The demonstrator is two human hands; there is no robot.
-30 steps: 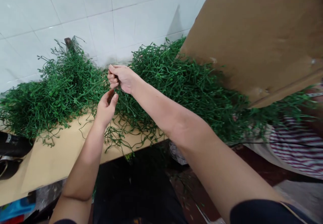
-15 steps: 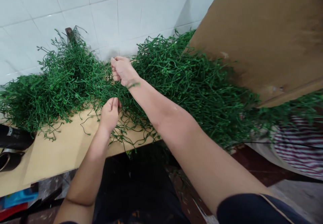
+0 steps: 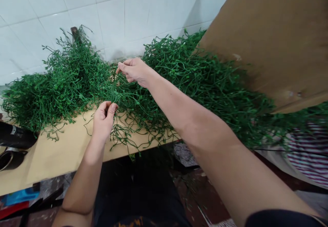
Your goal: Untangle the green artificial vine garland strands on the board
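Observation:
My left hand (image 3: 104, 117) is closed in a pinch on thin green plastic-looking plant stems (image 3: 114, 97), low in front of the heap. Above it and to its right is my right hand (image 3: 135, 71), thumb and fingers drawn together; whatever lies between them, if anything, is too small to make out. A big tangled heap of green artificial plant stems (image 3: 179, 76) with small budded tips spreads to the right, partly behind my right forearm. Another heap of the same stems (image 3: 71, 73) rises on the left. Loose strands (image 3: 123, 135) lie below my hands on the tan board.
The tan board (image 3: 61, 152) forms the work surface against a white tiled wall (image 3: 143, 12). A large cardboard box (image 3: 269, 42) leans over the right heap. At the left edge are a black cylinder (image 3: 15, 135) and a dark cup (image 3: 10, 160). Striped cloth (image 3: 307, 152) sits lower right.
My right hand has opened out from a tight fist to a looser pinch and shifted slightly right. My left hand has moved a little left and down, and the stems at its fingertips now fan out.

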